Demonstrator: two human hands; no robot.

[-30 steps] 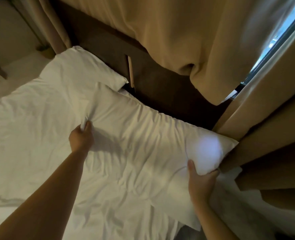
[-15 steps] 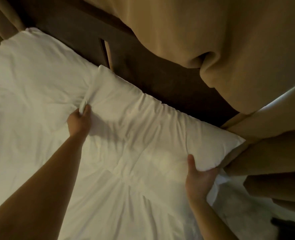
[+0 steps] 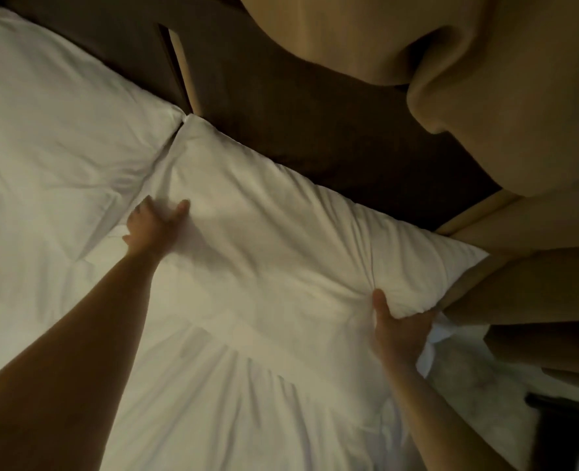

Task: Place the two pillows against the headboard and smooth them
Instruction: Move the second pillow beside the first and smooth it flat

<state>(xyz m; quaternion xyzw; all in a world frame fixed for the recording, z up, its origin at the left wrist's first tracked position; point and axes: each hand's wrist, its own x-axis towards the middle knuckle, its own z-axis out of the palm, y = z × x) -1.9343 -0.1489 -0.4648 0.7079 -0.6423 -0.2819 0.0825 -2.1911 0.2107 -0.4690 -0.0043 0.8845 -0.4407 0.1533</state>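
Note:
Two white pillows lie side by side along the dark brown headboard (image 3: pixel 298 107). The near pillow (image 3: pixel 281 226) runs from the centre to the right edge of the bed, its far edge against the headboard. The far pillow (image 3: pixel 53 107) fills the upper left. My left hand (image 3: pixel 153 226) lies flat with fingers spread on the near pillow's left end, by the seam between the pillows. My right hand (image 3: pixel 398 331) grips the near pillow's lower right corner, thumb on top and fingers underneath.
Tan curtains (image 3: pixel 451 62) hang over the headboard at upper right and bunch beside the bed's right edge. A wrinkled white duvet (image 3: pixel 247 402) covers the bed below the pillows. Pale floor (image 3: pixel 478 379) and a dark object (image 3: pixel 573 430) show at lower right.
My left hand has let go of the near pillow's pinched left corner and now lies flat on it. The pillow has moved back against the headboard, beside the far pillow. My right hand keeps its grip.

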